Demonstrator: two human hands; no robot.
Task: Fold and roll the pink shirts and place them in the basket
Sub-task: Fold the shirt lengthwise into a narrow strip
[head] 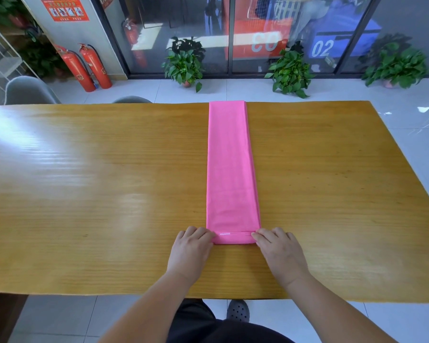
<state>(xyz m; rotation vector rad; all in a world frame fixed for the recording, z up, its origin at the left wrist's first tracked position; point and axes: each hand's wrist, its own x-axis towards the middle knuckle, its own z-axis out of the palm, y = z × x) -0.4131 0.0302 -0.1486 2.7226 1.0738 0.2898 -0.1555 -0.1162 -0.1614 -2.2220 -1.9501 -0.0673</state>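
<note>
I see the fingertips (209,235) of the L hand (192,246) curled and bunched close together, pinching the left corner of the pink shirt (230,169) at its near end; the thumb is hidden under the hand. R hand (279,248) mirrors it: fingers curled, tight together, tips nipping the right corner. Btwn the two hands the near end is turned over into one narrow roll, w/ a pale hem line on top. The rest of the shirt lies flat as a long narrow strip, running straight away from me across the wooden table (84,194) to its far edge, a bit right of centre. Both forearms cross the near table edge. Beyond the far edge: a grey chair (26,91) at left, and a second chair back (131,99) left of the strip's end. On the tiled floor behind, two red fire extinguishers (74,70) by a pillar and three potted plants (183,68) along a glass wall. Under the near edge, one grey perforated shoe (238,310).
</note>
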